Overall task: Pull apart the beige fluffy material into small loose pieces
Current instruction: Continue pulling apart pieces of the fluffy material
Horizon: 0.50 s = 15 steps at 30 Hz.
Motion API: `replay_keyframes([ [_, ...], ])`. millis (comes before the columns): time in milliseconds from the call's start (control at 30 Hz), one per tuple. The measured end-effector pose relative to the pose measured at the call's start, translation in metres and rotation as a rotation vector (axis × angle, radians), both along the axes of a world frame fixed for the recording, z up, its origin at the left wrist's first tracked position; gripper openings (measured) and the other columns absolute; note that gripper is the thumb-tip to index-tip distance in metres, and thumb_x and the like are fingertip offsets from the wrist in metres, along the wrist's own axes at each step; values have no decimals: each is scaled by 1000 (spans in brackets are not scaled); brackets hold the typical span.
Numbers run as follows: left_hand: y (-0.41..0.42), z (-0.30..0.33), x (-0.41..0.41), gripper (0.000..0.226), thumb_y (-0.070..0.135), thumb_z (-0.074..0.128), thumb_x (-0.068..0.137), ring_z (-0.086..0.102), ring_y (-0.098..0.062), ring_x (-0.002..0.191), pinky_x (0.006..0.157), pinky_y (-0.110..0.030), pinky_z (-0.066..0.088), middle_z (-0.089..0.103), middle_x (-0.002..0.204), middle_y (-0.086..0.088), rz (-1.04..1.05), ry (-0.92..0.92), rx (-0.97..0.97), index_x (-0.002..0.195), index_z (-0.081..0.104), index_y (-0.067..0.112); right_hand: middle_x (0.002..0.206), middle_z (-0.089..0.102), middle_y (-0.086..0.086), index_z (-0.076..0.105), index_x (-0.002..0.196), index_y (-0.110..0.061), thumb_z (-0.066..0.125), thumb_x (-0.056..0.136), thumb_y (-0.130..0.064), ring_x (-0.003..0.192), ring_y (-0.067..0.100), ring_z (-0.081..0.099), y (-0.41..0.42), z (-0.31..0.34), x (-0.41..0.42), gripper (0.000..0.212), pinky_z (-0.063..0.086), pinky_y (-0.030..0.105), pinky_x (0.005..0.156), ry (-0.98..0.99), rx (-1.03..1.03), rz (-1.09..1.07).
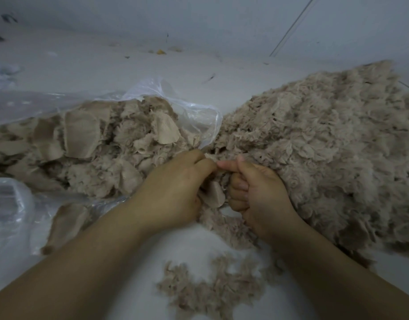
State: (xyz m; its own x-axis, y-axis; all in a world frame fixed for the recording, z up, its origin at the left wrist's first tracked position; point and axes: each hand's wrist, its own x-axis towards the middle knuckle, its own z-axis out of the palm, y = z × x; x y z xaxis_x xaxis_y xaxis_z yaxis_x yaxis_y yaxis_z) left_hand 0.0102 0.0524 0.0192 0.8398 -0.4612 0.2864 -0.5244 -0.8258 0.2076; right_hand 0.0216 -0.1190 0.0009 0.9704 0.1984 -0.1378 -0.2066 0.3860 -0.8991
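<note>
A flat, dense wad of beige fluffy material [214, 194] is held between the two hands. The left hand [173, 188] is curled around its near side, thumb and forefinger pinching the top edge; the right hand [256, 188] is clenched on the other side, fingers folded into the palm over the wad and thumb laid along the top toward the left thumb. The two grips sit very close together, almost touching, which suits the step — a short span between the pinches lets only a small tuft be torn free.

To be done well, the pull is best made sideways, the hands drawn apart in line with the fibres, not twisted. The wad looks compressed and layered, so it is likely to peel in sheets; each sheet would then need a second, finer tearing. A lighter pinch on a thin edge is judged to give looser pieces than a full-fist grip.

Just right of the hands, a broad heap of already loosened beige tufts [326, 146] is spread over the pale floor [152, 68], and a smaller scatter of loose beige bits [210, 292] lies between the forearms. Freed pieces are sensibly dropped toward that heap.

To the left, a crumpled clear plastic bag [194, 112] lies open, with unworked beige slabs and clumps [88, 146] spilling out of it — much remains to be pulled apart.
</note>
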Motion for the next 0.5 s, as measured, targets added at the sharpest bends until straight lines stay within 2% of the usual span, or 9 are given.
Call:
replay_keyframes([
  [67, -1, -3, 1, 45, 13, 50, 69, 50, -19, 99, 67, -34, 47, 52, 105, 5, -5, -13, 21, 113, 52, 23, 46, 30, -6, 69, 92, -4, 44, 103, -30, 36, 4, 19, 0, 1, 0, 38, 20, 12, 37, 19, 14, 4],
  [167, -6, -9, 2, 29, 12, 55, 80, 50, -21, 93, 63, -27, 29, 55, 97, 1, 29, -57, -20, 108, 55, 17, 48, 29, -5, 74, 86, -8, 44, 103, -29, 38, 4, 19, 0, 1, 0, 41, 19, 12, 37, 13, 10, 17],
  [233, -11, -8, 4, 20, 10, 56, 85, 51, -25, 88, 64, -32, 34, 52, 89, -2, 77, -45, -103, 104, 53, 12, 50, 28, -4, 78, 78, -12, 44, 103, -26, 39, 4, 19, 1, 0, -1, 44, 19, 13, 37, 4, 4, 24],
  [333, -14, -8, 7, 15, 11, 55, 87, 52, -28, 78, 67, -45, 45, 54, 87, -7, 119, 4, -212, 99, 47, 12, 53, 25, -4, 80, 81, -19, 45, 102, -19, 40, 4, 19, 1, -1, 0, 41, 20, 15, 37, -27, -30, 46],
  [400, -15, -11, 7, 13, 10, 58, 85, 51, -27, 80, 70, -45, 44, 55, 87, -7, 110, -8, -229, 97, 50, 10, 52, 27, -5, 80, 82, -24, 44, 102, -15, 40, 3, 20, 0, -3, 0, 42, 20, 15, 37, -34, -34, 60],
  [500, -16, -13, 7, 17, 6, 59, 84, 52, -24, 89, 76, -41, 42, 59, 94, -7, 91, -6, -204, 100, 59, 8, 50, 29, -6, 79, 85, -18, 45, 101, -11, 39, 3, 21, 0, -4, 2, 39, 20, 14, 37, -19, -15, 51],
])
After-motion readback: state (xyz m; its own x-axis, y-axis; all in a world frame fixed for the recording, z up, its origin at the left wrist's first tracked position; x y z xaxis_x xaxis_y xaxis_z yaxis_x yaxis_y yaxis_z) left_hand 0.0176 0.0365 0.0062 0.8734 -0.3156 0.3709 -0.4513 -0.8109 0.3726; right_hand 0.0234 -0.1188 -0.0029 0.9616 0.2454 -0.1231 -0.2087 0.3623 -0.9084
